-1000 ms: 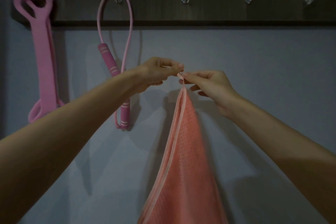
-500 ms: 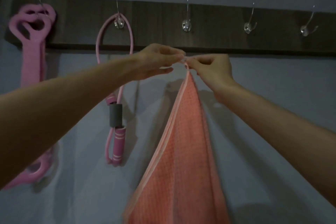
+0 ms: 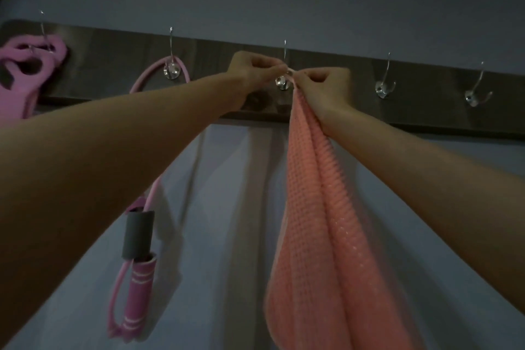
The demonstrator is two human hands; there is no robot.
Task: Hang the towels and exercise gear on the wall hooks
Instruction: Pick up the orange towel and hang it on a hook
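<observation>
**Item 1. Left fingers** [image 3: 268, 65]. Curled, tips pinching one side of the small pale loop [image 3: 289, 72] at the towel's corner. I judge the purpose is to spread the loop so a hook can pass through.

**Item 2. Right fingers** [image 3: 311, 77]. Curled, pinching the loop's other side and the bunched corner beneath it. They carry the cloth's weight.

**Item 3. Towel** [image 3: 312, 207]. Coral, waffle weave. It hangs straight down from my fingertips in long folds, lower end out of view. I cannot tell whether the loop touches the hook, because my fingertips hide the meeting point. I count it as not yet hung.

**Item 4. Middle hook** [image 3: 283, 83]. Its clear knob sits just below the gap between my fingertips, and its wire tip rises just above them. I hold the loop here because this is the nearest bare hook.

**Item 5. Rail** [image 3: 113, 60]. Dark wood, directly behind my fingers.

**Item 6. Skipping rope** [image 3: 140, 281]. Pink, draped over the hook left of my left fingers, handles well below. Already hung.

**Item 7. Pink band** [image 3: 14, 94]. Far left of my fingers, hanging from the end hook. Already hung.

**Item 8. Fourth hook** [image 3: 383, 91] and **last hook** [image 3: 473, 98]. Right of my right fingers, bare, ready for remaining gear.

**Note.** The next move likely calls for raising the loop over the wire tip, then lowering it. The loop is narrow and could miss.
</observation>
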